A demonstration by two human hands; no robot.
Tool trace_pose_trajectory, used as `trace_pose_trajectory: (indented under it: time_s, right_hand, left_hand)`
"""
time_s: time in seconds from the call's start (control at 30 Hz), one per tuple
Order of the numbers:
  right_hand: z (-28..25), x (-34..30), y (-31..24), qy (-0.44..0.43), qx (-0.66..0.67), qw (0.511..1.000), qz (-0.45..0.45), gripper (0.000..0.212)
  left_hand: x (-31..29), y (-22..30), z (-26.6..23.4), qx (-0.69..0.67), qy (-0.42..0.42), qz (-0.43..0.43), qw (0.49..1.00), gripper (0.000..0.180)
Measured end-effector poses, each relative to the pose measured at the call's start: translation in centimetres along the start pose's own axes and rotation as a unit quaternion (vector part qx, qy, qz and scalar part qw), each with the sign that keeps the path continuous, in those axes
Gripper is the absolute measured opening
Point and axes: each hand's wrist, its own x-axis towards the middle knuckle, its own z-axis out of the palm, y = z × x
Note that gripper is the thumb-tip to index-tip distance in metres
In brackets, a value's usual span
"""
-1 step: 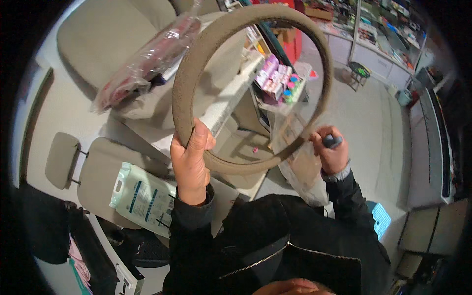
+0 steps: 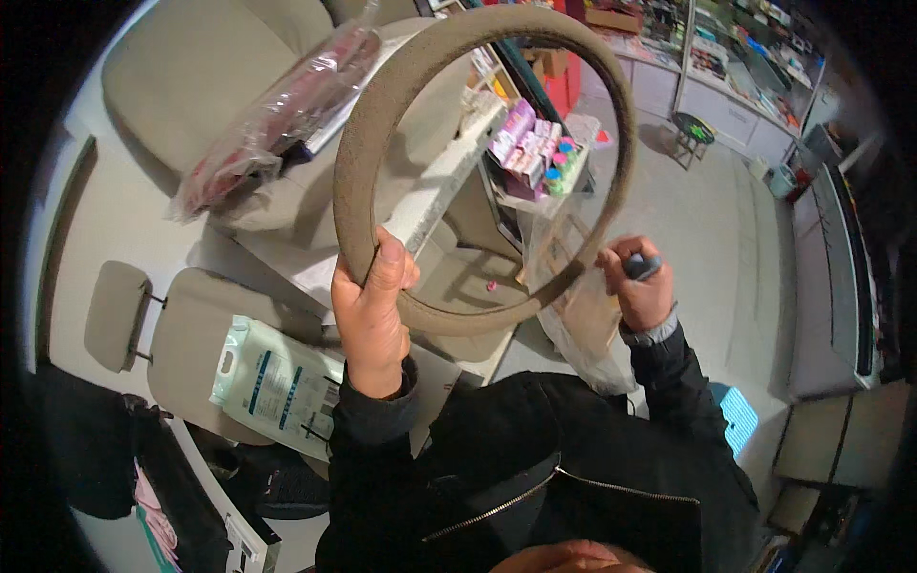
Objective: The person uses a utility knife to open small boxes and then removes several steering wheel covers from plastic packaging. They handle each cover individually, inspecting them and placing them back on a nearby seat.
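Observation:
A brown, textured steering wheel cover [image 2: 355,191] is held up in front of me as a ring. My left hand [image 2: 371,320] is closed round its lower left side, the thumb lying on the front. At the lower right of the ring, my right hand [image 2: 648,294] is closed on a dark grey handle [image 2: 642,266]. Whatever lies beyond that handle is hidden by the fist. The fingers are close to the ring's edge; I cannot tell whether they touch it. A clear plastic bag [image 2: 585,334] hangs beside the right hand, behind the ring.
A red item in clear plastic [image 2: 277,143] lies on the left near beige seats [image 2: 196,81]. A pale green package [image 2: 282,382] rests on a lower seat. Purple and pink boxes [image 2: 525,148] stand beyond the ring. Far right are a stool [image 2: 693,131] and glass cabinets [image 2: 726,67].
The surroundings sit slightly further left in the view. Both hands keep the same holds, and the ring has barely moved.

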Motion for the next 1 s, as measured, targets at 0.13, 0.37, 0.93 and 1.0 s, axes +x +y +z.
trace_pose_trajectory:
  time_s: [0.13, 0.37, 0.93, 1.0]
  right_hand:
    - [0.2, 0.5, 0.7, 0.020, 0.095, 0.994, 0.042, 0.020]
    - [-0.2, 1.6, 1.3, 0.035, 0.148, 0.986, 0.062, 0.019]
    - [4.6, 0.0, 2.5, -0.143, -0.149, 0.955, -0.215, 0.020]
    - [4.7, 0.1, 2.6, -0.143, -0.134, 0.955, -0.222, 0.021]
  left_hand:
    - [-1.4, -2.3, 1.4, 0.020, 0.017, -0.016, 1.000, 0.019]
    - [-2.3, -5.6, 2.8, 0.147, -0.022, -0.038, 0.988, 0.026]
    - [-0.5, -13.6, 4.3, 0.030, -0.129, -0.217, 0.967, 0.031]
    - [-0.3, -13.9, 4.2, 0.044, -0.124, -0.248, 0.960, 0.026]
